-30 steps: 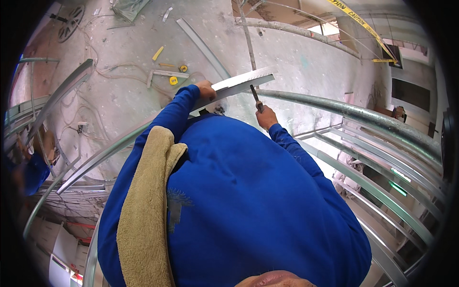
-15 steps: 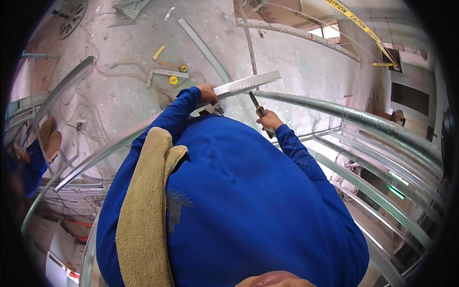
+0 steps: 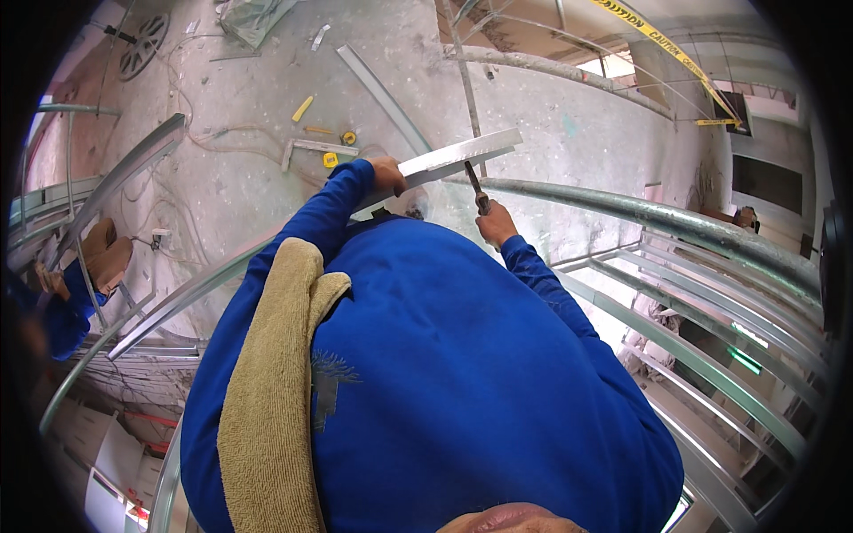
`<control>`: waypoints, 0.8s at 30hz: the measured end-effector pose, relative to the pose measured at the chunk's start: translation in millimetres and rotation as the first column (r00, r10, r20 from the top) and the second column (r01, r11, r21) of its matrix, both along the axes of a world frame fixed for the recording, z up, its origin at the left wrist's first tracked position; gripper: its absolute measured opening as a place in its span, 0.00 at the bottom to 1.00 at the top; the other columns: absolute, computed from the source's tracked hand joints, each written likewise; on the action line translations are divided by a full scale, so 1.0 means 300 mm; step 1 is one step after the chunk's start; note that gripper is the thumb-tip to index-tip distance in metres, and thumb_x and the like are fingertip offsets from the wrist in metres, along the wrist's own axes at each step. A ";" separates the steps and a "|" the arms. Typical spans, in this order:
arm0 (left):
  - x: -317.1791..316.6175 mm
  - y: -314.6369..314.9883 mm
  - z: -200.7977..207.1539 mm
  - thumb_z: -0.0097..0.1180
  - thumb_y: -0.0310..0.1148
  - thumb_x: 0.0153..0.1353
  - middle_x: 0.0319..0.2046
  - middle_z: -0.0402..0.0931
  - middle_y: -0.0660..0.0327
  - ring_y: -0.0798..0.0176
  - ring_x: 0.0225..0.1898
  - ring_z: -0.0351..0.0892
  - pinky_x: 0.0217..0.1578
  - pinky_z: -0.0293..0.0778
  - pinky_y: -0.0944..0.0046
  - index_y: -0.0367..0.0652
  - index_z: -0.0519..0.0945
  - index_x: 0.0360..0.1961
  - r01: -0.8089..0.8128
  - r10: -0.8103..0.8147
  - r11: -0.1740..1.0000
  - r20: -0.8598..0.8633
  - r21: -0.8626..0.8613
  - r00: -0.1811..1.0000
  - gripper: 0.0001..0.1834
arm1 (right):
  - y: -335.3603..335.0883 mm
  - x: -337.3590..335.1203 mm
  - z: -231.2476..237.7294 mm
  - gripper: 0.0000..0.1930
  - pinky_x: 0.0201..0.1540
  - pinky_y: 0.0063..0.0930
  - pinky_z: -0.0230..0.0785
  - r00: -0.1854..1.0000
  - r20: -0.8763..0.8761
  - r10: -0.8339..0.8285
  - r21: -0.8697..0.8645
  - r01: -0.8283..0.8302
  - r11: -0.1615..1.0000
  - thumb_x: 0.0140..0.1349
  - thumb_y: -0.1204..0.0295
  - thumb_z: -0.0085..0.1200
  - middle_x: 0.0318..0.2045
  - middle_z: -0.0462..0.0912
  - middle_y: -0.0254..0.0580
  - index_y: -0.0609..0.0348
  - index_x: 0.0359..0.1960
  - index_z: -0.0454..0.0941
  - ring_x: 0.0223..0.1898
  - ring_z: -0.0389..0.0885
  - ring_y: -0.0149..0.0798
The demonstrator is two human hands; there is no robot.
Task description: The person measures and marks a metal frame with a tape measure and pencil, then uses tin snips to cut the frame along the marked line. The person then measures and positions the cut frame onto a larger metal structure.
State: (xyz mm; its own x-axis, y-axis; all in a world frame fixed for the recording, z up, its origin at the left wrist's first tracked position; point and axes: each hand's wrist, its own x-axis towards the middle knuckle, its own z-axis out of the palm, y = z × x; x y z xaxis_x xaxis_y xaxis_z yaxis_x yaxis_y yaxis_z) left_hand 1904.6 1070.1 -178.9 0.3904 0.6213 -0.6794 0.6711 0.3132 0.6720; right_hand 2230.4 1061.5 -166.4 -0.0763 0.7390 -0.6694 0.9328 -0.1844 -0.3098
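Note:
My left hand (image 3: 388,175) is closed round a long silvery metal channel (image 3: 462,153). The channel runs from the lower left, behind my left arm, to its end just right of the middle. In my right hand (image 3: 498,223) is what looks like a pair of tin snips (image 3: 477,185), with dark narrow jaws pointing away from me. Their tip meets the near edge of the channel, a little short of its end. Whether the jaws are apart cannot be made out.
A galvanized pipe (image 3: 640,209) and metal framing (image 3: 702,338) lie to my right. On the floor are a yellow-handled tool (image 3: 303,108), a tape measure (image 3: 330,160), a square (image 3: 311,147) and another channel (image 3: 382,98). A co-worker's sleeve (image 3: 67,315) shows at far left.
My right hand has moved slightly up and left, bringing the snips from beside the channel to its near edge. My left hand keeps its hold on the channel.

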 end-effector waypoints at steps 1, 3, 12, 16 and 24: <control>-0.002 0.009 -0.002 0.68 0.44 0.37 0.41 0.83 0.46 0.49 0.42 0.83 0.44 0.76 0.58 0.36 0.84 0.43 0.040 -0.041 0.999 -0.032 -0.032 0.999 0.31 | -0.003 0.003 0.009 0.20 0.49 0.46 0.72 1.000 0.010 0.011 -0.005 -0.011 1.000 0.52 0.70 0.58 0.41 0.81 0.65 0.70 0.46 0.75 0.46 0.80 0.60; -0.004 0.017 -0.012 0.68 0.46 0.37 0.45 0.82 0.46 0.48 0.45 0.82 0.47 0.76 0.58 0.37 0.84 0.46 0.082 -0.086 0.994 -0.067 -0.068 0.994 0.34 | -0.002 0.012 0.039 0.20 0.44 0.44 0.74 0.998 -0.046 -0.040 -0.076 0.036 0.996 0.53 0.71 0.59 0.39 0.81 0.62 0.70 0.46 0.74 0.41 0.82 0.56; 0.003 -0.006 -0.079 0.68 0.47 0.37 0.34 0.84 0.46 0.50 0.35 0.84 0.38 0.77 0.58 0.34 0.85 0.37 0.024 -0.024 1.000 -0.006 0.002 1.000 0.29 | 0.088 0.025 0.179 0.17 0.32 0.38 0.76 0.989 -0.065 -0.135 -0.193 0.120 0.974 0.54 0.73 0.58 0.33 0.82 0.54 0.70 0.45 0.74 0.29 0.83 0.46; 0.007 -0.015 -0.069 0.68 0.48 0.38 0.34 0.84 0.46 0.51 0.34 0.84 0.37 0.77 0.58 0.33 0.85 0.37 0.009 -0.009 1.000 0.011 0.008 1.000 0.29 | 0.106 0.009 0.173 0.17 0.32 0.38 0.76 0.995 -0.026 -0.093 -0.210 0.086 0.974 0.53 0.72 0.58 0.31 0.82 0.54 0.71 0.42 0.74 0.28 0.84 0.47; 0.009 -0.022 -0.044 0.68 0.46 0.37 0.34 0.84 0.47 0.51 0.36 0.84 0.37 0.76 0.59 0.33 0.85 0.37 -0.006 0.006 1.000 0.017 0.001 1.000 0.29 | 0.097 0.030 0.124 0.14 0.32 0.40 0.76 0.997 0.082 0.008 -0.213 0.009 0.977 0.57 0.70 0.53 0.31 0.82 0.55 0.68 0.40 0.76 0.28 0.84 0.49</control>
